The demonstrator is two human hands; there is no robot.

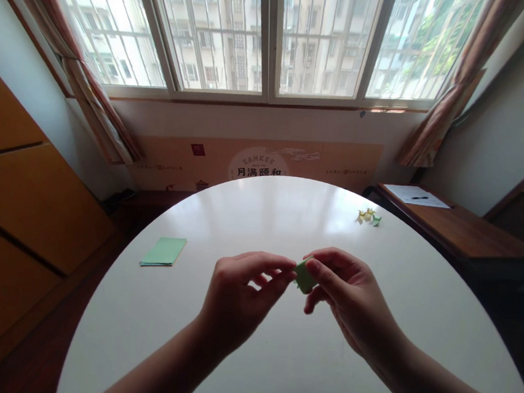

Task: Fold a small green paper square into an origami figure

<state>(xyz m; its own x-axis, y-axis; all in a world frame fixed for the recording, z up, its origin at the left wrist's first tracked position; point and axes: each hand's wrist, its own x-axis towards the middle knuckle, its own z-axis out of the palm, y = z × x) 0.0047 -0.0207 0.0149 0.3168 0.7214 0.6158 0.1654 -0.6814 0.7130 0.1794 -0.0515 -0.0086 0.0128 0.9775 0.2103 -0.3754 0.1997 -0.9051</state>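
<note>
Both of my hands are raised over the round white table [287,223], pinching one small folded piece of green paper [303,278] between them. My left hand [238,296] grips its left edge with thumb and fingertips. My right hand [349,297] holds its right side, fingers curled round it. Most of the paper is hidden by my fingers.
A stack of green paper sheets [164,252] lies on the table at the left. Several small folded paper figures [369,217] sit near the far right edge. A wooden side table [458,228] with a sheet and pen stands at the right; orange cabinets [21,198] at the left.
</note>
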